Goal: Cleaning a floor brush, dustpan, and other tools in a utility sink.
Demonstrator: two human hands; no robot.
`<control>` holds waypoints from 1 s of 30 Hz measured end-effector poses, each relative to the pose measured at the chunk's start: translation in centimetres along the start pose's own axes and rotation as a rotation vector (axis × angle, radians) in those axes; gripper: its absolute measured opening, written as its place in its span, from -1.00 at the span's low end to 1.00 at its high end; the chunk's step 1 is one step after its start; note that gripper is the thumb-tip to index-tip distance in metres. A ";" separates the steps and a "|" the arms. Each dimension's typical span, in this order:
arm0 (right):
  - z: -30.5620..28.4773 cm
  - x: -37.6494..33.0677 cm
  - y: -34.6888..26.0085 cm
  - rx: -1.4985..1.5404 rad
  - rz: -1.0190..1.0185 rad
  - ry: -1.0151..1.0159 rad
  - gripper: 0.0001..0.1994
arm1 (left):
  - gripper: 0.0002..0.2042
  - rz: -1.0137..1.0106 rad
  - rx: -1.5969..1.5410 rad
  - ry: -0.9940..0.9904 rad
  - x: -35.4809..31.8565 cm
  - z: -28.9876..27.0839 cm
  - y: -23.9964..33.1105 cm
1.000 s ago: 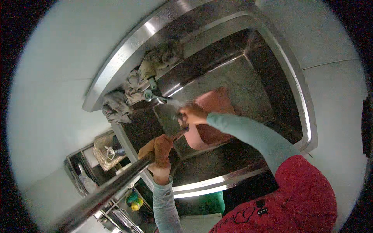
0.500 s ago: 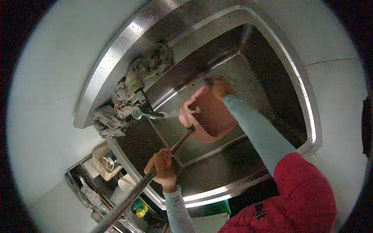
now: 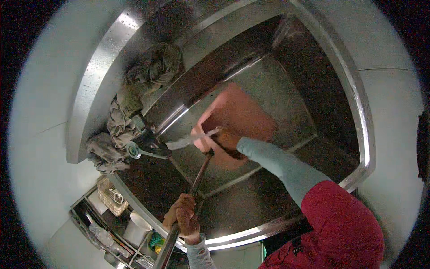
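Note:
A pink long-handled dustpan (image 3: 248, 110) is tilted inside a deep metal sink (image 3: 309, 85). My left hand (image 3: 182, 216) is closed around its brownish stick handle, near the sink's front-left edge. My right hand (image 3: 229, 138) reaches into the dustpan's hollow; its fingers are blurred and partly hidden, so whether it holds anything is unclear. From the tap (image 3: 152, 150) on the left, a stream of water (image 3: 186, 142) runs into the pan beside my right hand.
Crumpled grey cloths (image 3: 156, 67) lie along the sink's left ledge around the tap. Lower left, beyond the rim, is a shelf unit with a woven basket (image 3: 113, 197), a white container (image 3: 136, 228) and a green and yellow item (image 3: 156, 242). Pale walls flank the sink.
My right hand has moved from the dustpan's far edge back toward me, into its hollow. The dustpan has turned, and its handle and my left hand sit lower in view. The view has shifted somewhat.

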State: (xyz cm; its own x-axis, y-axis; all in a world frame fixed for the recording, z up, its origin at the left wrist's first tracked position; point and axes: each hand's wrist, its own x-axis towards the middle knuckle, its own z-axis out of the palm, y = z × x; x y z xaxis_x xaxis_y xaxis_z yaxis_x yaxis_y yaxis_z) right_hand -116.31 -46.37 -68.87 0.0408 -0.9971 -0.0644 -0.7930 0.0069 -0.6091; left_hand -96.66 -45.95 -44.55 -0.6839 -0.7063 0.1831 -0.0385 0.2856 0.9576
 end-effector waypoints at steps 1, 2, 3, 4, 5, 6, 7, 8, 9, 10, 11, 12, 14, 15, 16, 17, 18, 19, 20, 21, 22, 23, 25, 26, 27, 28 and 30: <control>-1.5 -0.6 -0.9 0.277 0.029 -0.069 -0.80 | -0.66 -0.035 0.225 0.066 -1.1 -0.6 -0.1; -4.5 -1.2 -1.9 0.543 0.069 -0.141 -0.79 | -0.66 -0.037 0.225 0.072 -1.4 -0.8 -0.1; -13.4 -1.7 -4.9 0.527 0.128 -0.228 -0.76 | -0.66 -0.057 0.016 0.128 -1.7 -1.0 -0.1; -12.8 -3.5 -2.6 0.505 0.149 -0.216 -0.76 | -0.66 -0.064 -0.217 0.165 -1.2 -0.1 -0.3; -10.3 -5.6 0.8 0.285 0.066 -0.203 -0.75 | -0.66 -0.057 -0.230 0.160 -1.3 0.0 -0.6; -8.9 -6.5 2.7 0.073 -0.021 -0.196 -0.74 | -0.68 -0.069 -0.113 0.121 -2.1 -0.6 -0.7; -9.8 -4.8 2.8 0.107 0.103 -0.325 -0.73 | -0.69 -0.087 0.023 0.087 -2.8 -1.2 -0.7; -10.7 -2.7 3.1 0.135 0.229 -0.455 -0.71 | -0.69 -0.095 0.030 0.093 -1.7 -0.4 0.2; -10.4 -1.6 4.4 0.128 0.240 -0.461 -0.71 | -0.84 -0.144 0.008 0.322 1.2 1.9 1.5; -9.8 -0.8 5.9 0.303 0.195 -0.152 -0.73 | -0.69 -0.193 -0.017 0.547 2.9 3.4 1.9; -8.3 0.2 6.4 0.487 0.130 0.161 -0.74 | -0.69 -0.196 -0.011 0.547 1.9 2.8 1.3; -5.8 1.4 5.7 0.493 0.127 0.160 -0.74 | -0.85 -0.189 -0.032 0.398 0.2 1.3 0.6; -1.3 2.2 5.0 0.111 -0.236 0.309 -0.77 | -0.82 -0.184 -0.074 0.251 -0.5 1.1 0.1; -0.5 1.7 4.6 0.119 -0.238 0.302 -0.77 | -0.82 -0.147 -0.096 0.230 -0.5 1.1 0.4; -0.3 1.3 3.9 0.089 -0.272 0.278 -0.80 | -0.82 -0.110 -0.121 0.209 -0.5 1.1 0.6; -0.3 1.0 3.5 0.060 -0.307 0.255 -0.82 | -0.82 -0.118 -0.121 0.215 -0.6 1.1 0.6; -0.9 1.3 4.3 0.137 -0.182 0.189 -0.81 | -0.82 -0.073 0.023 0.147 -0.5 1.0 0.5; -2.6 1.7 6.0 0.202 -0.052 0.124 -0.80 | -0.82 -0.023 0.157 0.075 -0.4 1.1 0.5; -2.3 2.1 10.1 0.173 -0.084 0.265 -0.79 | -0.82 -0.020 0.139 0.070 -0.2 1.6 0.2; -2.3 1.7 14.0 0.131 -0.115 0.405 -0.77 | -0.83 -0.014 0.020 0.118 0.1 2.1 -0.2; -2.2 1.3 14.3 0.139 -0.116 0.397 -0.77 | -0.84 -0.026 -0.067 0.174 -0.3 1.7 -0.3; -2.7 0.9 13.9 0.365 0.025 0.347 -0.74 | -0.84 -0.038 -0.061 0.180 -0.8 1.3 -0.4; -4.6 -0.3 12.2 0.595 0.165 0.284 -0.71 | -0.84 -0.191 -0.068 0.280 -1.6 0.6 -0.3; -6.1 -1.4 9.8 0.665 0.359 0.092 -0.69 | -0.84 -0.199 -0.059 0.289 -1.6 0.4 -0.4; -7.4 -3.2 8.4 0.711 0.559 -0.095 -0.68 | -0.82 -0.111 -0.182 0.239 -0.8 0.7 -0.7; -6.3 -6.2 9.1 0.878 0.590 -0.105 -0.70 | -0.81 -0.020 -0.306 0.185 -0.2 1.1 -0.9; -4.8 -9.5 9.0 1.047 0.620 -0.121 -0.70 | -0.81 -0.009 -0.208 0.182 -0.6 1.1 -1.2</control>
State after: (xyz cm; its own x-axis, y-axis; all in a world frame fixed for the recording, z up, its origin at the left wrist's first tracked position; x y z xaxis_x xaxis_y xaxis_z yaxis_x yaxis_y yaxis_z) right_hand -126.77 -37.17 -70.00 -0.0699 -0.7904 -0.6086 0.1721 0.5914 -0.7878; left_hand -97.00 -45.12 -46.03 -0.5409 -0.8186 0.1933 0.1190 0.1530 0.9810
